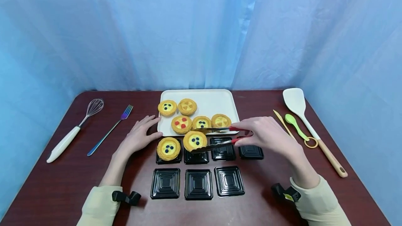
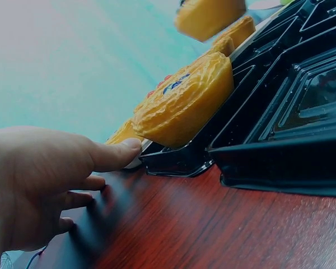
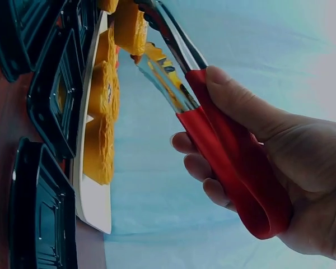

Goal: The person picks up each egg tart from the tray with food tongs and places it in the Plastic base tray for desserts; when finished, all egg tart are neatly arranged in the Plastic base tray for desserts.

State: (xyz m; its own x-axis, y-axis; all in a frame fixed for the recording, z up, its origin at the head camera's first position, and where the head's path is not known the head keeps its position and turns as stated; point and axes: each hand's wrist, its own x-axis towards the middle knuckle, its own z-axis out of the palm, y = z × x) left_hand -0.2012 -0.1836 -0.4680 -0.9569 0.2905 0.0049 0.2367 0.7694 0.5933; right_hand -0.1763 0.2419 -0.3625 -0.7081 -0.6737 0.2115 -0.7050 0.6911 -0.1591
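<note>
Black plastic cups (image 1: 198, 183) are sitting nearest in two rows. Just beyond, the right hand (image 1: 269, 134) is squeezing red-handled tongs (image 1: 220, 137) around a blueberry tart (image 1: 195, 140) above a far-row cup. The left hand (image 1: 138, 136) is lying spread on the table (image 1: 62, 180), thumb touching the white tray (image 1: 204, 97) holding five tarts.

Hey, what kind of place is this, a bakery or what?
Likely a staged recording setup, not a bakery: a blue curtain rings the table, with egg tarts on one tray and utensils laid neatly.
</note>
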